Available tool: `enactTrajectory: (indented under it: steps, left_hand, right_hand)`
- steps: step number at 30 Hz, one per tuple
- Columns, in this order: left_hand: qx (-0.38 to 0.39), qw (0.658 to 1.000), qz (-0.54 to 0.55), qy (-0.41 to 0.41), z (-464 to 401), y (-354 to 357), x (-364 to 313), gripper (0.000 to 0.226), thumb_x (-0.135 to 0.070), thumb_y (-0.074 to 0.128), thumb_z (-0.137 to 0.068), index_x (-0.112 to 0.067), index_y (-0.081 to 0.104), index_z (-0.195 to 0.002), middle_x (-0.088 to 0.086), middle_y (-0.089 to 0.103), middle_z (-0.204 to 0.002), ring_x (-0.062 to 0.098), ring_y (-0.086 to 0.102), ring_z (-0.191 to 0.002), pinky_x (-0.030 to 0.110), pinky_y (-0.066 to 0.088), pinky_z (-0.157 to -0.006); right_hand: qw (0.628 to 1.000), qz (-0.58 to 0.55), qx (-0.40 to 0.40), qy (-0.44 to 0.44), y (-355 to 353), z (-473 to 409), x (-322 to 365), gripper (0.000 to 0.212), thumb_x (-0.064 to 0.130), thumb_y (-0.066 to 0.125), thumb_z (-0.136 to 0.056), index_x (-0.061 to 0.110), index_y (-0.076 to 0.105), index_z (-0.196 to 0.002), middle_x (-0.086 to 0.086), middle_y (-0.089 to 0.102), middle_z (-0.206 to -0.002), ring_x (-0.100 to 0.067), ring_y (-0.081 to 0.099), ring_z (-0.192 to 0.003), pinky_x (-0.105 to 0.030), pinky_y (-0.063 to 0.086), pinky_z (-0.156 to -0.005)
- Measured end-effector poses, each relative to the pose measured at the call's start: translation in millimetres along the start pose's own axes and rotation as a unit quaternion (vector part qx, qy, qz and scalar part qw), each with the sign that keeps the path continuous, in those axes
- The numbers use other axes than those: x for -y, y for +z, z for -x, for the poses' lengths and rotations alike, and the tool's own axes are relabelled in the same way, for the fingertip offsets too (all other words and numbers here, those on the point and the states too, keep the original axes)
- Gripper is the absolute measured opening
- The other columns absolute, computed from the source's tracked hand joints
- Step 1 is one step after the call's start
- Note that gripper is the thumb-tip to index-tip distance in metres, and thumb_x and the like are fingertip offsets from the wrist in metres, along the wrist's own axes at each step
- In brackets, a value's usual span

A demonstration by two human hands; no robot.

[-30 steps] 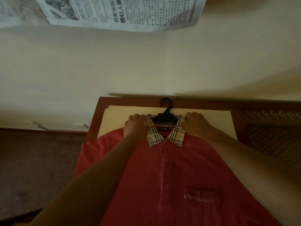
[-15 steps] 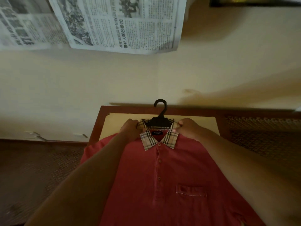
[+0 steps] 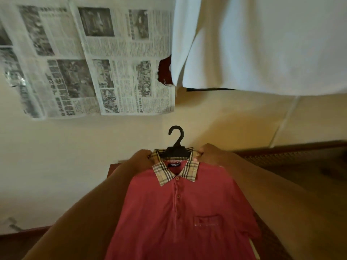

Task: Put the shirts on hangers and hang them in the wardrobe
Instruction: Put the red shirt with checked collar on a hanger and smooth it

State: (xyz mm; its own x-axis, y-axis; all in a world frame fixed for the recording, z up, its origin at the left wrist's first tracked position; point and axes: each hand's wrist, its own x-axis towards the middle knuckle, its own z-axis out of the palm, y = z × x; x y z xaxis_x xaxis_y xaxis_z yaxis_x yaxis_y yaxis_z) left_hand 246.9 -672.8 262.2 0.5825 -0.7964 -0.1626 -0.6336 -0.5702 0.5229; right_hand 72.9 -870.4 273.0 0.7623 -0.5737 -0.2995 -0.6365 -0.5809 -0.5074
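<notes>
Red polo shirt (image 3: pixel 180 212) with a plaid collar (image 3: pixel 174 170), already threaded on a black plastic hanger (image 3: pixel 176 147), held up in front of a cream wall (image 3: pixel 75 156). Left hand (image 3: pixel 139 162) gripping the left shoulder just beside the collar, fingers curled in around fabric and, it seems, the hanger arm beneath; fingertips hidden behind the cloth. Right hand (image 3: pixel 210 156) doing the same at the right shoulder, fingers folded over the seam and clamped on it, touching the collar's edge. Hook of the hanger standing upright and free above the collar, between the two hands, caught on nothing. Chest pocket (image 3: pixel 206 220) facing the camera, buttons running down the placket. Above, a white garment (image 3: pixel 262 44) hanging at the upper right, a sliver of dark red cloth (image 3: pixel 165 72) at its left edge, and sheets of newspaper (image 3: pixel 93 59) taped to the wall at the upper left. Compared with half a second ago: shirt lifted clear of the wooden-framed surface (image 3: pixel 291 156) where it lay, hook now well above that frame's far edge, view tilted upward so the white garment appears. Grip at both shoulders unchanged.
</notes>
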Motion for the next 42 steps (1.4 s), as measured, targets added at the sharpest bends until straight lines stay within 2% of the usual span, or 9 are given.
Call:
enactTrajectory:
  steps: [2,5,12,18,25,29,32,37,42]
  left_hand:
    - [-0.009,1.0,0.001,0.019,19.3,-9.4,-10.0,0.022,-0.02,0.053,-0.094,-0.014,0.052,-0.073,0.0,0.052,-0.075,0.018,0.051,-0.08,0.026,0.034,-0.062]
    - [-0.019,0.998,-0.011,0.057,48.5,-24.7,-27.7,0.031,-0.023,0.053,-0.095,-0.019,0.046,-0.065,-0.002,0.049,-0.069,0.014,0.047,-0.07,0.024,0.031,-0.055]
    - [-0.035,0.989,-0.027,0.144,92.0,-53.7,-93.3,0.023,-0.027,0.057,-0.094,-0.012,0.056,-0.076,0.0,0.051,-0.073,0.016,0.049,-0.075,0.026,0.034,-0.06]
    - [-0.057,0.971,-0.027,0.232,107.3,-51.3,-175.3,0.023,-0.025,0.052,-0.095,-0.009,0.055,-0.079,0.003,0.053,-0.075,0.016,0.049,-0.071,0.026,0.036,-0.062]
    - [-0.045,0.944,-0.038,0.325,106.1,-15.0,-298.6,0.021,-0.025,0.055,-0.094,-0.012,0.057,-0.077,0.002,0.054,-0.076,0.014,0.047,-0.07,0.026,0.033,-0.057]
    - [-0.011,0.929,-0.037,0.367,98.7,21.0,-378.8,0.022,-0.022,0.057,-0.092,-0.015,0.055,-0.071,0.004,0.055,-0.075,0.018,0.052,-0.075,0.028,0.037,-0.064]
    - [-0.003,0.91,-0.04,0.413,95.6,55.5,-444.0,0.027,-0.019,0.057,-0.092,-0.017,0.05,-0.065,0.0,0.049,-0.067,0.017,0.048,-0.073,0.024,0.032,-0.056]
    - [0.029,0.873,-0.011,0.486,95.3,121.5,-557.8,0.016,-0.025,0.06,-0.092,-0.011,0.06,-0.085,0.003,0.055,-0.083,0.018,0.052,-0.082,0.027,0.033,-0.066]
    - [0.058,0.839,-0.002,0.541,96.3,187.8,-667.7,0.019,-0.028,0.061,-0.092,-0.012,0.059,-0.082,0.004,0.055,-0.081,0.019,0.051,-0.08,0.027,0.032,-0.066]
  right_hand:
    - [1.0,0.0,-0.018,-0.006,-11.0,33.5,8.4,0.018,0.03,0.064,-0.088,0.013,0.063,-0.083,-0.005,0.061,-0.082,-0.021,0.058,-0.081,-0.029,0.041,-0.067]
    - [0.999,-0.012,-0.051,-0.007,-25.5,81.6,18.2,0.023,0.027,0.063,-0.089,0.021,0.059,-0.068,-0.002,0.059,-0.073,-0.019,0.056,-0.077,-0.029,0.04,-0.066]
    - [0.993,-0.017,-0.116,0.02,-70.1,174.9,17.6,0.018,0.027,0.066,-0.089,0.022,0.061,-0.072,-0.005,0.064,-0.087,-0.022,0.059,-0.089,-0.032,0.046,-0.078]
    - [0.981,-0.025,-0.185,0.044,-116.8,251.5,-14.4,0.025,0.027,0.067,-0.089,0.018,0.059,-0.067,-0.003,0.058,-0.072,-0.015,0.054,-0.072,-0.027,0.039,-0.063]
    - [0.96,0.009,-0.26,0.104,-173.0,331.9,-93.8,0.025,0.025,0.065,-0.09,0.006,0.061,-0.074,-0.01,0.054,-0.073,-0.02,0.051,-0.072,-0.029,0.036,-0.064]
    - [0.947,0.063,-0.28,0.143,-205.8,375.5,-153.0,0.029,0.027,0.063,-0.091,0.003,0.06,-0.074,-0.011,0.052,-0.075,-0.022,0.049,-0.076,-0.03,0.035,-0.065]
    - [0.935,0.091,-0.289,0.186,-231.8,410.3,-202.7,0.031,0.028,0.059,-0.093,-0.001,0.062,-0.081,-0.011,0.052,-0.079,-0.023,0.048,-0.078,-0.031,0.036,-0.068]
    - [0.909,0.081,-0.335,0.236,-273.4,478.6,-288.2,0.026,0.022,0.058,-0.093,0.001,0.061,-0.078,-0.012,0.051,-0.077,-0.021,0.046,-0.074,-0.029,0.036,-0.066]
    - [0.883,0.06,-0.359,0.296,-304.8,538.5,-363.3,0.034,0.024,0.057,-0.095,-0.008,0.066,-0.094,-0.02,0.058,-0.087,-0.022,0.049,-0.077,-0.028,0.038,-0.062]
